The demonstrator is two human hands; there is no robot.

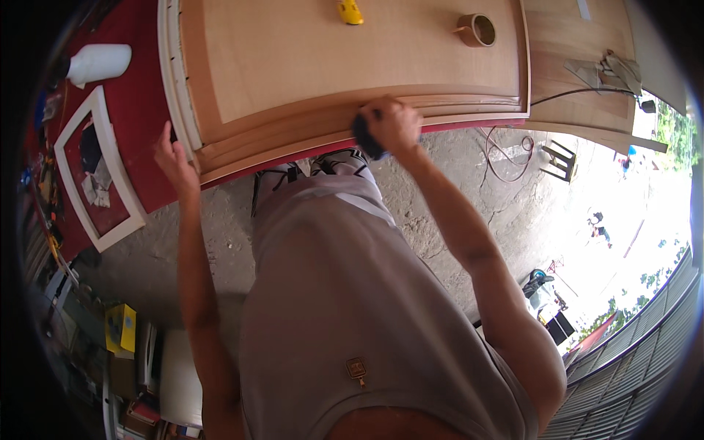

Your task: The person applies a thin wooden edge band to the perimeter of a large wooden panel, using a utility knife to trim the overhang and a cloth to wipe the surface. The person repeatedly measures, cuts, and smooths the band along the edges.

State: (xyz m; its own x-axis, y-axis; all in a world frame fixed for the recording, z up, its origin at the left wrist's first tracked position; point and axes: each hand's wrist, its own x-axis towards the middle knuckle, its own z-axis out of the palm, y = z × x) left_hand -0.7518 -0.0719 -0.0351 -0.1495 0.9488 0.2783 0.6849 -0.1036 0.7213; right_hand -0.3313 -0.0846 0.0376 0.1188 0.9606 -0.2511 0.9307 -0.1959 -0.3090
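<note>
A framed wooden panel (pixel 308 66) lies on a red-covered table (pixel 143 128), with masking paper or tape-like brown strips along its inner border. My right hand (pixel 396 126) is closed around a dark, soft-looking pad (pixel 367 137) and presses it to the panel's near edge moulding, right of the middle. The pad's exact kind is unclear, as my fingers cover part of it. At the panel's near left corner, my left hand (pixel 176 163) rests beside the frame with its fingers stretched out, holding nothing.
On the panel stand a brown tape roll (pixel 478 31) and a yellow object (pixel 350 12), cut off by the view. A white bottle (pixel 100 63) and a small white frame (pixel 121 183) lie to the left. Right of the table are a hose (pixel 510 176) and a small stool (pixel 559 161).
</note>
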